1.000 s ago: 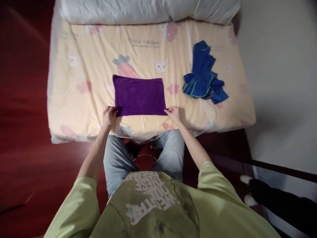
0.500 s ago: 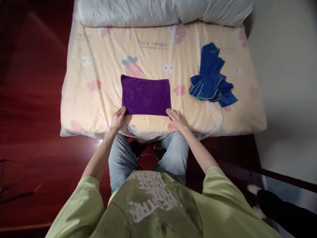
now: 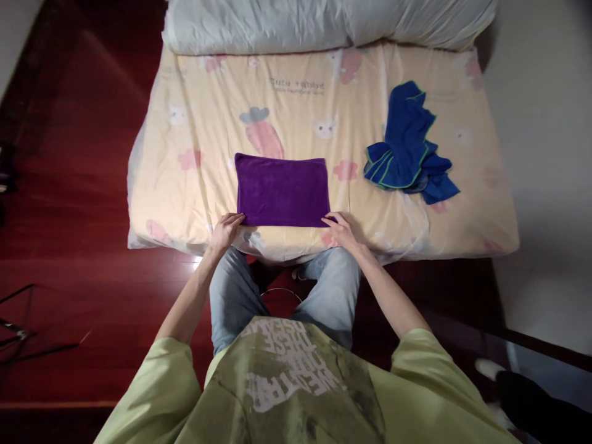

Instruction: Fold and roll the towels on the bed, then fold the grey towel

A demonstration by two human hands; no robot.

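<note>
A purple towel [image 3: 283, 192] lies flat as a neat rectangle near the front edge of the bed. At its near left corner, my left hand [image 3: 226, 229] pinches the cloth with fingers pressed together. My right hand [image 3: 341, 230] holds the near right corner the same way, thumb and fingers closed on the edge. Over to the right, a crumpled pile of blue cloths [image 3: 409, 145] with green edging rests on the bed, apart from both hands.
The bed's pale yellow printed sheet [image 3: 203, 203] is under a thin clear-looking cover. A rolled grey-white quilt [image 3: 324, 24] lies across the far side. A wall [image 3: 546, 154] stands to the right. At lower right, another person's dark-clothed leg [image 3: 536, 401] shows.
The purple towel has slid a little toward me, uncovering more of the printed carrot. Both hands moved with it, their fingers now pinching the corners. The view shifted slightly.
</note>
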